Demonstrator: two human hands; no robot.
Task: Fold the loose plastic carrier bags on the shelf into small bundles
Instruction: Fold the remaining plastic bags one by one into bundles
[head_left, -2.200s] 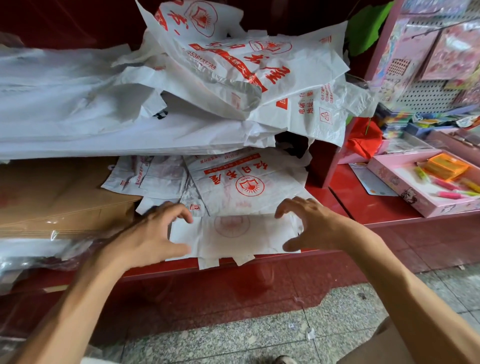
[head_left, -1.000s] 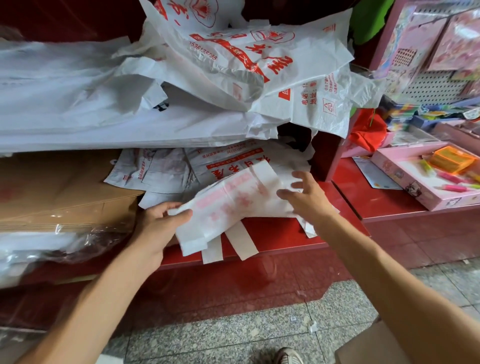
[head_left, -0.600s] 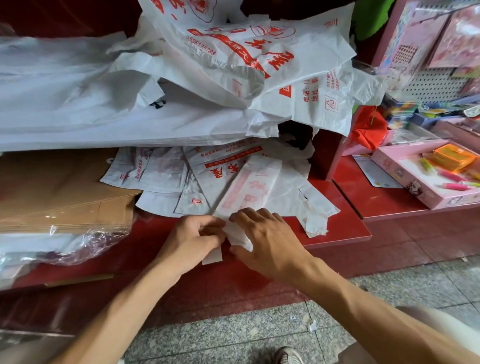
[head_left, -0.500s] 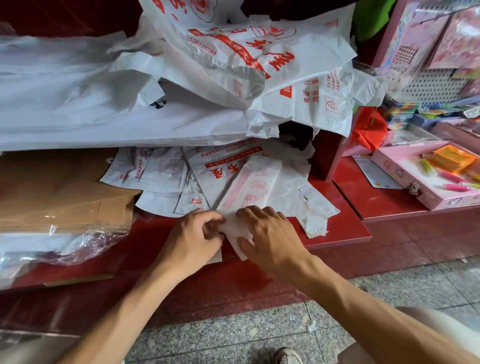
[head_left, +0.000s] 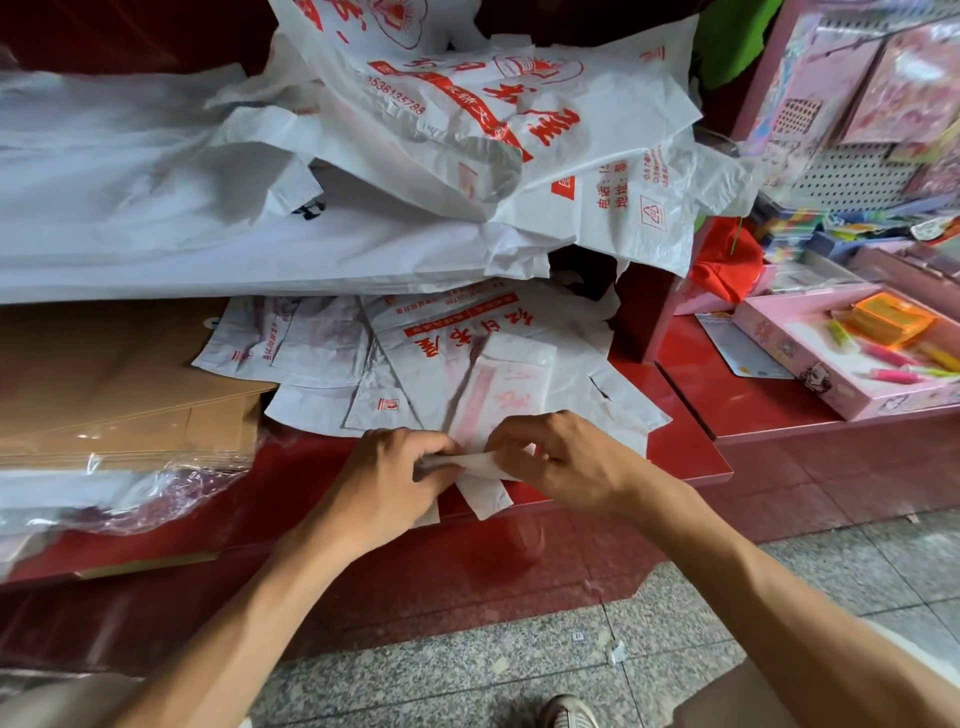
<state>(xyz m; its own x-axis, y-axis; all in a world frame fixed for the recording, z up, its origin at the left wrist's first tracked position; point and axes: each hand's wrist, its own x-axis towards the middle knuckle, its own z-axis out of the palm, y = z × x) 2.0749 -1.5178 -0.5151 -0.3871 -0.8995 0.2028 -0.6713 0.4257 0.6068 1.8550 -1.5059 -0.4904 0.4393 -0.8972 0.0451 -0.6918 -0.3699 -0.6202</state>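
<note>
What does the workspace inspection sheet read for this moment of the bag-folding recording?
Surface: red shelf, glossy, bare at its front right corner.
Job's things: folded bag strip lies lengthwise toward the person, near end at the shelf edge; loose bags heaped above and flat ones behind.
Clutter: cardboard sheets and clear wrap on the left.
Hands: left hand and right hand both pinch the strip's near end.
Cables: nothing seen.
Surroundings: pink stationery box on the right, pegboard display behind it, speckled tile floor below.
</note>
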